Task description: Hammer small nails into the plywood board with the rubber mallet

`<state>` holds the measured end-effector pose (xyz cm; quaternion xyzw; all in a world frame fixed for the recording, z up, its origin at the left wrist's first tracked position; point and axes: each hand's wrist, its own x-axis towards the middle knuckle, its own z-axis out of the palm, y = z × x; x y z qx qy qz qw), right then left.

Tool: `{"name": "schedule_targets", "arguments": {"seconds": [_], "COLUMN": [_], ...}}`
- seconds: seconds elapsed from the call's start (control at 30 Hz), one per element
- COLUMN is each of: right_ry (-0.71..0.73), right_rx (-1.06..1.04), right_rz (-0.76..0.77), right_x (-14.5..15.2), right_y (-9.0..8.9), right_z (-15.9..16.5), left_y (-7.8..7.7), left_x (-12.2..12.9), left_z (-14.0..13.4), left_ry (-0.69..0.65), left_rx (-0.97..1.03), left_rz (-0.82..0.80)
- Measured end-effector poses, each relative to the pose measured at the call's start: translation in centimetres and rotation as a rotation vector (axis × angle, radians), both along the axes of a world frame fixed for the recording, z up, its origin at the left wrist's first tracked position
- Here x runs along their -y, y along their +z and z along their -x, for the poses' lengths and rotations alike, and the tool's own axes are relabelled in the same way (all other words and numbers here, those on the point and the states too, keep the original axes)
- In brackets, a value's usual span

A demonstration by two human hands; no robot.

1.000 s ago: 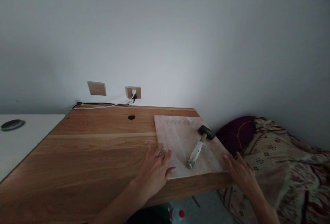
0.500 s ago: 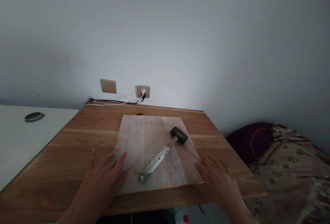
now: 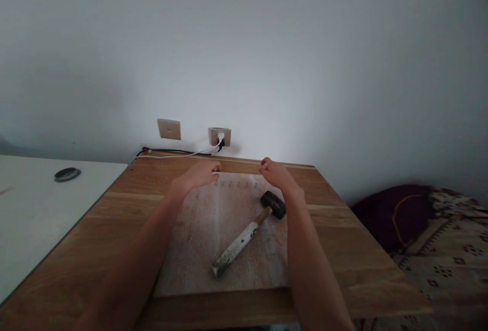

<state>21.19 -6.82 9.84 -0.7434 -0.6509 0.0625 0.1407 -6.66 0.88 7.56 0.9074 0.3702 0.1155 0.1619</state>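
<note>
A thin pale wooden board lies flat on the brown wooden table. Along its far edge stands a row of several small nails. My left hand is at the board's far left, fingers curled round its back edge. Opposite it, my right hand is curled at the far right corner of the same edge. Between my forearms a hammer rests slantwise on the board. Its black head points away to the right, near my right forearm, and its white-smeared handle points toward me.
The brown table ends against a white wall, which carries a switch plate and a socket with plugs. Cables run along the table's back. A white surface with a round dark object adjoins left; patterned bedding lies right.
Both hands have reached forward from the board's near sides to its far edge, and their spread fingers have curled. The hammer still lies on the board. The view has shifted slightly.
</note>
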Motion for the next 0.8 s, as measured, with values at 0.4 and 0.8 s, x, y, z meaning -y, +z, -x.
{"name": "schedule_targets", "arguments": {"seconds": [0.4, 0.8], "right_ry": [-0.008, -0.004], "right_rx": [-0.149, -0.117], "right_rz": [0.095, 0.119], "right_x": [-1.1, -1.0], "right_y": [-3.2, -3.0], "right_z": [-0.3, 0.1], "left_y": [-1.4, -1.8], "left_x": [-0.8, -1.0], "left_z": [0.1, 0.7], "left_ry": [0.035, 0.029], "left_rx": [0.129, 0.246], "left_rz": [0.109, 0.454]}}
